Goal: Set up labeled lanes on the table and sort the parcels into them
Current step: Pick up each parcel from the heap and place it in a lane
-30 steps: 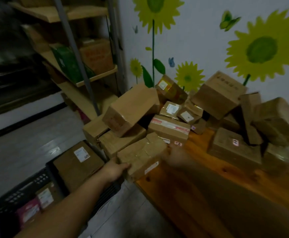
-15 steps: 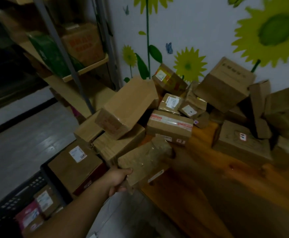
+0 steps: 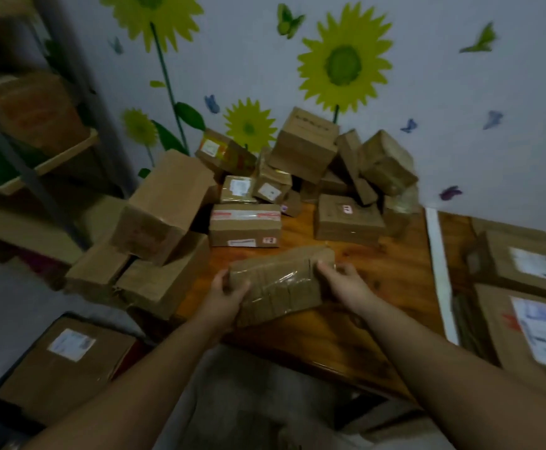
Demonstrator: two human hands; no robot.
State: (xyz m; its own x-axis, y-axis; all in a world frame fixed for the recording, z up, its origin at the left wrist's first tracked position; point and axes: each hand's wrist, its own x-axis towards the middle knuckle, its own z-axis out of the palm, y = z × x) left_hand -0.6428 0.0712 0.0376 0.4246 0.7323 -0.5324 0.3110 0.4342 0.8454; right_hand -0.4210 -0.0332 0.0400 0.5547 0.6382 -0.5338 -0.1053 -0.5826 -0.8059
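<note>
**A:** Holding anything, those hands?

**B:** Yes, both. The left hand (image 3: 223, 298) grips the near-left end of a brown taped parcel (image 3: 278, 284), with its fingers curled round the edge. The right hand (image 3: 346, 284) grips the far-right end.

**A:** Where is that parcel?

**B:** It sits tilted over the near part of the wooden counter (image 3: 395, 274). I cannot tell whether it touches the wood.

**A:** What lies round it?

**B:** At 12 o'clock from it, a box with red-and-white tape (image 3: 245, 225) lies flat on the counter. At 1 o'clock there is a flat box with a small sticker (image 3: 348, 219). Behind those, a heap of parcels (image 3: 304, 147) leans against the wall painted with sunflowers (image 3: 344, 63). At 10 o'clock a long box (image 3: 164, 203) lies tilted on top of others at the counter's left edge.

**A:** And the right side?

**B:** At 3 o'clock a white strip (image 3: 438, 271) runs across the counter from far to near. Beyond it lie labelled boxes (image 3: 499, 319).

**A:** Lower down?

**B:** At 8 o'clock a large box with a white label (image 3: 63, 362) sits below counter level. Past the long box, farther out, stands a shelf rack (image 3: 47, 164), which is blurred.
</note>
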